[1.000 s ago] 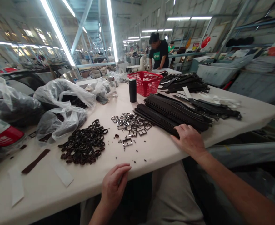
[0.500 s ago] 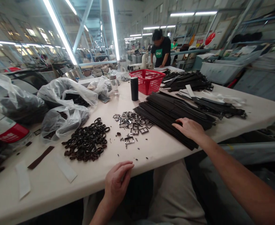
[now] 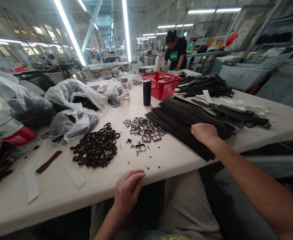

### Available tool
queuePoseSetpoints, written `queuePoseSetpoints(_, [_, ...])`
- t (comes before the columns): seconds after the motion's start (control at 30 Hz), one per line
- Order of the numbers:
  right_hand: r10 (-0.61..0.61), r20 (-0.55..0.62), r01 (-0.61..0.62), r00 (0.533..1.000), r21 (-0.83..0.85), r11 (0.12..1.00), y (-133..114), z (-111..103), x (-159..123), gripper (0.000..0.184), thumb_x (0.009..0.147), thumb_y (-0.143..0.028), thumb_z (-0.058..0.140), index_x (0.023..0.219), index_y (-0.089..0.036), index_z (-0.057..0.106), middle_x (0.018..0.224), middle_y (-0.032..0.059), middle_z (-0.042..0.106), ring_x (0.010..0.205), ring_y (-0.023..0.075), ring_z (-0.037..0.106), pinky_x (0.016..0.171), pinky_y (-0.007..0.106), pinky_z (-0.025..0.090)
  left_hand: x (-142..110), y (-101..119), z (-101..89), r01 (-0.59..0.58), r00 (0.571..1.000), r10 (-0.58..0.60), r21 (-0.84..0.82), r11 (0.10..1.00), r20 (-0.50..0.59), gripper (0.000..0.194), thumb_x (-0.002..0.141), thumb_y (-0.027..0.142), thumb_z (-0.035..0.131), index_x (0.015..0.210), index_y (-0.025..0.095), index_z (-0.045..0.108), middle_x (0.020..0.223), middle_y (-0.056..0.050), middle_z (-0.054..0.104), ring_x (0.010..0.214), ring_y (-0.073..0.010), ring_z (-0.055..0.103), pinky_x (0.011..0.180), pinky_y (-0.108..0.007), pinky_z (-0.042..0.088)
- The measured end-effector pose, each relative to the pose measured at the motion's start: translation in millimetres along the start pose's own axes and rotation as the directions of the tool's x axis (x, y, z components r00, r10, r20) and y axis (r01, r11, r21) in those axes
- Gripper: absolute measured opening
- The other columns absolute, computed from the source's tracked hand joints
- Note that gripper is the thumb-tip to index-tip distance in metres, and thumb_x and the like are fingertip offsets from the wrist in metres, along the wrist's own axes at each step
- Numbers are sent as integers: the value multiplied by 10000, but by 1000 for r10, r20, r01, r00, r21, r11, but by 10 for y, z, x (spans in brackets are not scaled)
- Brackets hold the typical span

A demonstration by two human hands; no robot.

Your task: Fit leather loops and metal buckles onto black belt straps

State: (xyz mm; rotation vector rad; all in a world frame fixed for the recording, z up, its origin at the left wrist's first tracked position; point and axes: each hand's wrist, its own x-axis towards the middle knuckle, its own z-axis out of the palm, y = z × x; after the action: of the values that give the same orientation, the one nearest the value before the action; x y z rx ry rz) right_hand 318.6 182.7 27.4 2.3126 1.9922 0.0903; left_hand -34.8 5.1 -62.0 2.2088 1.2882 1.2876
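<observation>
Straps (image 3: 173, 123) are being carried by bench (image 3: 99, 183), under right hand (image 3: 205, 132); its fingers are being curled, grip unclear. Left hand (image 3: 128, 186) is being held half-open, seemingly empty. Straps being judged light, bendy; pinching near ends advised.

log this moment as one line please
right hand: on black straps, grip unclear | left hand: loosely curled at table edge | buckles: heaped beside straps | loops: piled left of buckles
</observation>
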Motion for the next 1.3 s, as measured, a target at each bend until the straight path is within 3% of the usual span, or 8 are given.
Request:
queuePoseSetpoints(0.37, [51,-417,78,908,287,955,112,-196,-494,329,905,-241,394,963,-131,698,998,214,738,894,300,689,745,372,461,83,107,-93,332,942,-299,-306,892,151,186,941,248,559,1025,223,723,1063,-66,744,1017,-196,698,926,-335,549])
queuePoseSetpoints(0.47, [17,-474,185,880,376,908,-51,-67,-852,304,894,-294,415,969,-170,682,910,139,741,846,261,695,779,341,498,190,232,-13,527,850,-428,-528,666,308,269,915,339,621,1139,208,689,1149,-99,723,1013,-213,699,878,-340,557])
queuePoseSetpoints(0.6, [-13,-521,326,853,515,793,-382,207,-1427,256,911,-339,419,935,-233,651,801,56,719,708,222,677,692,327,525,444,416,219,654,721,-426,-739,161,546,542,857,448,700,1333,218,580,1361,-147,628,1124,-250,670,894,-354,545])
queuePoseSetpoints(0.67, [-28,-535,405,844,603,687,-507,362,-1690,195,913,-328,450,897,-261,633,757,21,706,653,202,662,650,311,528,593,458,312,611,723,-377,-791,-42,579,594,839,547,686,1323,220,579,1374,-148,620,1143,-258,660,881,-349,542])
queuePoseSetpoints(0.73, [-54,-500,427,864,674,603,-556,509,-1898,154,905,-307,481,870,-278,628,716,-7,693,604,185,650,592,287,522,729,457,343,538,757,-369,-835,-119,540,579,825,602,670,1242,203,626,1343,-141,643,1128,-260,662,889,-355,538])
queuePoseSetpoints(0.83, [-76,-433,396,898,721,568,-469,682,-2086,126,881,-297,509,851,-309,631,687,-27,685,567,187,651,549,288,528,860,390,276,456,777,-445,-885,-91,446,536,819,584,683,1189,197,651,1224,-114,703,1059,-246,681,889,-364,537])
queuePoseSetpoints(1.1, [-133,-449,399,884,573,716,185,962,-2234,104,824,-349,536,840,-434,594,705,15,697,553,297,657,499,457,488,794,137,-36,549,791,-531,-734,400,303,376,748,496,767,746,137,658,626,12,629,499,-60,528,492,-194,403])
queuePoseSetpoints(1.3, [-177,-496,419,850,433,798,432,918,-2249,161,894,-383,496,1002,-383,616,978,78,734,840,298,704,686,475,504,622,142,-93,599,768,-489,-733,323,413,380,722,502,778,747,159,615,557,41,594,427,-53,490,441,-182,374])
